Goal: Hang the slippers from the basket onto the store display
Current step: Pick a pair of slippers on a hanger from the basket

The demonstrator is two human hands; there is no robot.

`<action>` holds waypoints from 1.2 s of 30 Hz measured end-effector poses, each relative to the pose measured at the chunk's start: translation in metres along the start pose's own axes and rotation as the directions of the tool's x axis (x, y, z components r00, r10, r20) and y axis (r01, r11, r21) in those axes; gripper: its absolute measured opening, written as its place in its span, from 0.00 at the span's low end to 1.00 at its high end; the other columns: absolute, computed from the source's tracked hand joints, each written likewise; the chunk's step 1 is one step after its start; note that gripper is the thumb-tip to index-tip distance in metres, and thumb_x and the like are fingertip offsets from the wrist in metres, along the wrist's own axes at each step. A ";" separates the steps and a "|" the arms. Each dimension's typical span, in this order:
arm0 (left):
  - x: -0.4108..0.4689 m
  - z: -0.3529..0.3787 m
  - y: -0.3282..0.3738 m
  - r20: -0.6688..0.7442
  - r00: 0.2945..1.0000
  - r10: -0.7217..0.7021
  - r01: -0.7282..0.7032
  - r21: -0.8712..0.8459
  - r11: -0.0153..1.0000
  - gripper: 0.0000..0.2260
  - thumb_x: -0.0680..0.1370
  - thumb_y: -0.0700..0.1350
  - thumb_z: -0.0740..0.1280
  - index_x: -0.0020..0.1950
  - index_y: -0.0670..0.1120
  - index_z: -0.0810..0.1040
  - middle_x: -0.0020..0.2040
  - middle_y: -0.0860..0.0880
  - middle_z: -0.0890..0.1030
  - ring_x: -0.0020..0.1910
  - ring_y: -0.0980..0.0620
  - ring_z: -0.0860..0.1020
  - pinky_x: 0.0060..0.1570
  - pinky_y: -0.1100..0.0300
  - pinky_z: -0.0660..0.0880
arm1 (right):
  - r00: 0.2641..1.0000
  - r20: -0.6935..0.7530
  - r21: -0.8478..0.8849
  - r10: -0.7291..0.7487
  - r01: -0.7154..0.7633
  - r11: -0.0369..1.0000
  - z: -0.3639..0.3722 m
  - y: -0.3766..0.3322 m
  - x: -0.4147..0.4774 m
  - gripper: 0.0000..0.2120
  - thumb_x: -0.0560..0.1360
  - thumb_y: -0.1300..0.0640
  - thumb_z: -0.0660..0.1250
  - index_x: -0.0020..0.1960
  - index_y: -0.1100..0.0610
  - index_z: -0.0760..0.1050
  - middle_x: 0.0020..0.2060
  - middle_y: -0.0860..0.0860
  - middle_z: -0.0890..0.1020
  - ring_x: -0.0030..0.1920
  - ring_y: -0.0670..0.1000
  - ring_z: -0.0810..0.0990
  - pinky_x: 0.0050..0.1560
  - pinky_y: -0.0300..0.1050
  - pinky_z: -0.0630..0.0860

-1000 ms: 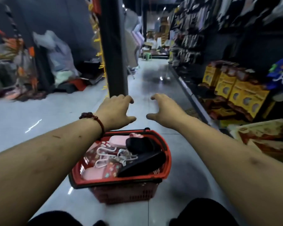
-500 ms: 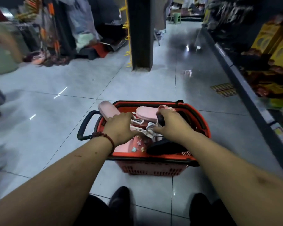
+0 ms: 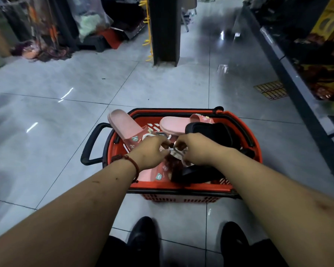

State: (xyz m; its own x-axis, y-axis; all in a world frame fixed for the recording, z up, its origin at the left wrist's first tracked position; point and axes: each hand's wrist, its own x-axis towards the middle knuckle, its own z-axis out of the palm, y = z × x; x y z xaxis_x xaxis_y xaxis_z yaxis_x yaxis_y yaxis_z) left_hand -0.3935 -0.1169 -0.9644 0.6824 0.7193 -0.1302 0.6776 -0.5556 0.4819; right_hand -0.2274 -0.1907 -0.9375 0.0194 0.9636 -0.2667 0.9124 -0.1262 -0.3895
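"Now, entry one, slippers: where did they lie?"
"All inside the red basket point(image 3: 181, 186) on the floor. One pink slipper point(image 3: 123, 125), long axis 10 to 4 o'clock, one end poking over the rim at 10. A second pink slipper point(image 3: 174, 124), long axis 9 to 3, against the far wall at 12. One black slipper point(image 3: 210, 132) at 1 o'clock of the hands."
"Entry two, hands?"
"Left hand point(image 3: 150, 151) and right hand point(image 3: 196, 149), both in the basket's middle, nearly touching, fingers curled. Between them, a tangle of white hangers point(image 3: 178, 154): at 3 o'clock of the left, 9 o'clock of the right. Each hand pinched a loop of it. Which slipper each loop belonged to could not be told."
"Nearer hand?"
"Neither by much; the tangle sat between them. The left lay closer to the first pink slipper, the right closer to the black one."
"The coming move?"
"Judged: part the loops, then lift one hanger with its slippers up and out toward 12."
"Entry three, surroundings?"
"Black basket handle point(image 3: 91, 143) at 9 o'clock. Dark pillar point(image 3: 165, 29) with yellow hooks point(image 3: 146, 43) at 12, well apart from the basket; stocked shelf point(image 3: 289, 72) along 2 o'clock. Which served as the display could not be told."
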 end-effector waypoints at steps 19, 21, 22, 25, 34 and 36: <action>0.016 0.005 0.015 -0.136 0.976 -0.172 0.134 -0.254 0.958 0.03 0.75 0.39 0.70 0.47 0.47 0.80 0.40 0.48 0.83 0.41 0.49 0.80 0.39 0.60 0.75 | 0.989 -0.139 0.228 0.059 -0.026 0.973 -0.015 0.029 -0.026 0.27 0.72 0.75 0.59 0.66 0.56 0.78 0.54 0.53 0.84 0.55 0.50 0.82 0.60 0.48 0.79; 0.009 0.007 0.018 -0.123 0.984 -0.130 0.096 -0.254 0.963 0.03 0.77 0.41 0.71 0.50 0.45 0.82 0.43 0.50 0.83 0.43 0.53 0.80 0.38 0.68 0.71 | 0.990 -0.123 0.201 0.075 -0.049 0.978 -0.014 0.031 -0.030 0.26 0.73 0.74 0.60 0.66 0.56 0.78 0.57 0.54 0.84 0.58 0.51 0.81 0.63 0.48 0.78; 0.007 0.009 0.020 -0.121 0.986 -0.118 0.083 -0.260 0.962 0.04 0.77 0.42 0.71 0.51 0.45 0.82 0.44 0.51 0.82 0.44 0.54 0.79 0.37 0.72 0.70 | 0.989 -0.121 0.190 0.082 -0.058 0.980 -0.013 0.032 -0.031 0.25 0.74 0.73 0.61 0.66 0.56 0.79 0.58 0.54 0.83 0.59 0.52 0.81 0.63 0.48 0.77; 0.010 0.013 0.027 -0.089 0.986 -0.140 0.106 -0.311 0.945 0.06 0.79 0.44 0.70 0.52 0.43 0.81 0.45 0.49 0.83 0.43 0.53 0.79 0.36 0.69 0.71 | 0.987 -0.130 0.196 0.093 -0.067 0.978 -0.013 0.032 -0.034 0.24 0.73 0.72 0.61 0.65 0.56 0.79 0.59 0.55 0.83 0.60 0.54 0.81 0.64 0.50 0.76; 0.036 0.018 0.043 -0.074 0.976 -0.203 0.184 -0.213 0.960 0.08 0.76 0.44 0.74 0.51 0.41 0.81 0.42 0.46 0.81 0.38 0.49 0.78 0.32 0.61 0.68 | 0.992 -0.104 0.142 0.071 -0.056 0.988 -0.007 0.041 -0.033 0.26 0.73 0.70 0.61 0.67 0.53 0.77 0.59 0.56 0.82 0.61 0.59 0.79 0.61 0.55 0.77; 0.039 0.014 0.042 -0.111 0.969 -0.220 0.189 -0.235 0.953 0.05 0.77 0.41 0.71 0.51 0.42 0.84 0.43 0.45 0.84 0.39 0.49 0.80 0.33 0.62 0.71 | 0.992 -0.102 0.147 0.072 -0.057 0.987 -0.008 0.044 -0.031 0.24 0.74 0.69 0.62 0.67 0.54 0.77 0.59 0.56 0.82 0.60 0.59 0.79 0.61 0.56 0.77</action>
State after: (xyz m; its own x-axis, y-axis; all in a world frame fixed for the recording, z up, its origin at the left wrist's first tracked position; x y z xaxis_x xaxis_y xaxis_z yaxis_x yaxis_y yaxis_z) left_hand -0.3343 -0.1184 -0.9613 0.4821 0.8655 -0.1358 0.7107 -0.2957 0.6384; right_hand -0.1849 -0.2243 -0.9395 0.1269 0.9709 -0.2030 0.8396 -0.2141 -0.4993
